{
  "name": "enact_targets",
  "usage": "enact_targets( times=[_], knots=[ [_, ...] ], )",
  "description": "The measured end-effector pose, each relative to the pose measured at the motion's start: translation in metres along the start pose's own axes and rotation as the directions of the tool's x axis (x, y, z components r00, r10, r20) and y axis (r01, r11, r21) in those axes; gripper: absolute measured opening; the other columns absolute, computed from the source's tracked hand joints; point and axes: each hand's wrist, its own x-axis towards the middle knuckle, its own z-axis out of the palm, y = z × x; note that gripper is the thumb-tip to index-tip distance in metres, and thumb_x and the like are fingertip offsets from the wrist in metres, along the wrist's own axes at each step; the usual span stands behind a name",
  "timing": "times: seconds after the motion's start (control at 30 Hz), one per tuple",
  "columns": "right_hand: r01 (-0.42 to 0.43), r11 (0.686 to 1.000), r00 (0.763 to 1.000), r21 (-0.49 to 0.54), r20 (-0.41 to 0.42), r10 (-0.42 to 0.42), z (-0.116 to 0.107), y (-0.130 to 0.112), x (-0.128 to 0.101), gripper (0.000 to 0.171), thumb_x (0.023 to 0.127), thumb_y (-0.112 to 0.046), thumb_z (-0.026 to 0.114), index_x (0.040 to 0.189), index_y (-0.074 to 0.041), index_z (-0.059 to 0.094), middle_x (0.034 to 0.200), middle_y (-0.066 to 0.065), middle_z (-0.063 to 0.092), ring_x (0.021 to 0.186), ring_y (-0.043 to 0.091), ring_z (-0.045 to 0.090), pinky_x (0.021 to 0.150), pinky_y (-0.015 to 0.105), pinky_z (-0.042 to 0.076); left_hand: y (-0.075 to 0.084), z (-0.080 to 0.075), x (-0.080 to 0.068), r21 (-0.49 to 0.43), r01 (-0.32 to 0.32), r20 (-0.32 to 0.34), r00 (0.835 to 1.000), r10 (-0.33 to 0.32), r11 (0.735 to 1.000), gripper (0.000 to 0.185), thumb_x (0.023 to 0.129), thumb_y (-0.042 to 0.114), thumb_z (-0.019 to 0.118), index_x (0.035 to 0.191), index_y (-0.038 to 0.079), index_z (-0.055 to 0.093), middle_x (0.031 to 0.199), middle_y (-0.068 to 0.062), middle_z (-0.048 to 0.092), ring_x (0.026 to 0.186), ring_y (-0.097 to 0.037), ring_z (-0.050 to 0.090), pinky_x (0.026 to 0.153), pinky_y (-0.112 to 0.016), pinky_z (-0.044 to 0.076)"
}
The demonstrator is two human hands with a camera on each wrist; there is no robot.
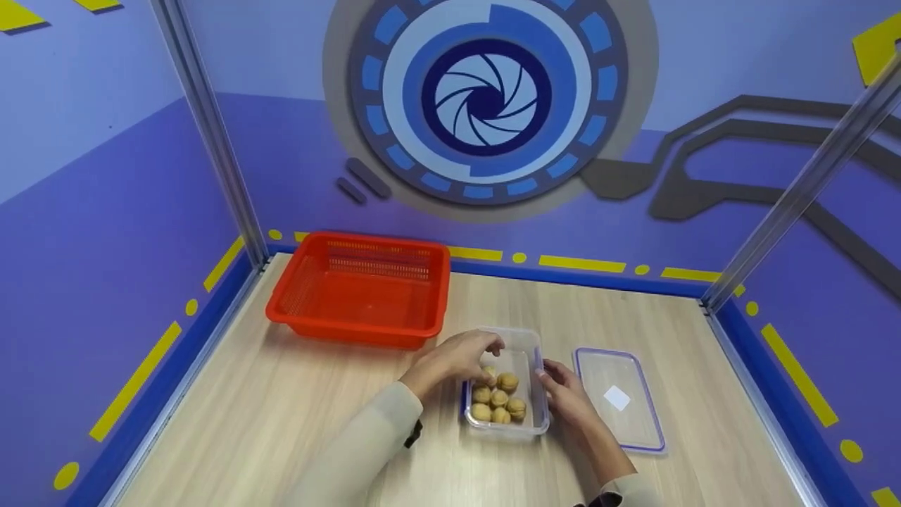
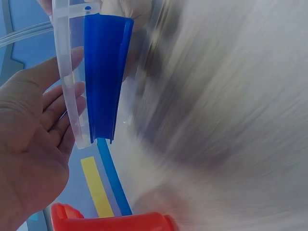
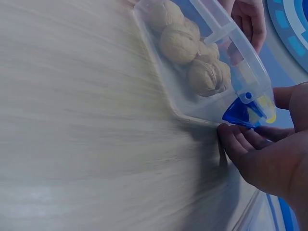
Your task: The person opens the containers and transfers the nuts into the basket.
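Observation:
A clear plastic container (image 1: 538, 415) holding several walnuts (image 1: 500, 398) stands on the wooden table, near its middle. My left hand (image 1: 457, 358) reaches over the container's left rim with relaxed fingers, just above a walnut. In the left wrist view those fingers (image 2: 60, 108) lie straight beside the container's blue latch (image 2: 103, 72). My right hand (image 1: 566, 394) holds the container's right side. In the right wrist view its fingertips (image 3: 238, 139) sit under the other blue latch (image 3: 243, 113), with the thumb above it. The walnuts (image 3: 180, 43) lie inside.
The container's clear lid (image 1: 619, 398) lies flat to the right of the right hand. A red mesh basket (image 1: 362, 289) stands at the back left, also seen as the red basket rim (image 2: 110, 222). Metal posts and blue walls enclose the table.

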Motion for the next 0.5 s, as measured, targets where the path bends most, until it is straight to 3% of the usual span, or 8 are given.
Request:
enact_targets(
  times=[0.27, 0.5],
  knots=[
    [0.026, 0.999, 1.0, -0.022, -0.014, -0.027, 0.0003, 0.0037, 0.0003, 0.053, 0.11, -0.02, 0.058, 0.151, 0.011, 0.044, 0.15, 0.033, 0.05, 0.141, 0.046, 0.047, 0.113, 0.062, 0.043, -0.0019, 0.0048, 0.0001, 0.113, -0.024, 0.014, 1.0, 0.022, 0.993, 0.052, 0.088, 0.033, 0.089, 0.132, 0.015, 0.069, 0.116, 0.007, 0.071, 0.106, -0.01, 0.06, 0.096, -0.034, 0.051],
    [0.056, 0.998, 0.998, -0.039, -0.017, -0.056, 0.0011, 0.0028, 0.0025, 0.05, 0.111, -0.017, 0.056, 0.15, 0.012, 0.044, 0.147, 0.035, 0.052, 0.137, 0.047, 0.05, 0.111, 0.063, 0.046, -0.002, 0.0083, 0.0033, 0.216, -0.064, 0.004, 0.998, 0.064, 0.974, 0.047, 0.088, 0.036, 0.088, 0.129, 0.017, 0.073, 0.114, 0.009, 0.073, 0.104, -0.01, 0.06, 0.094, -0.031, 0.049]
  ],
)
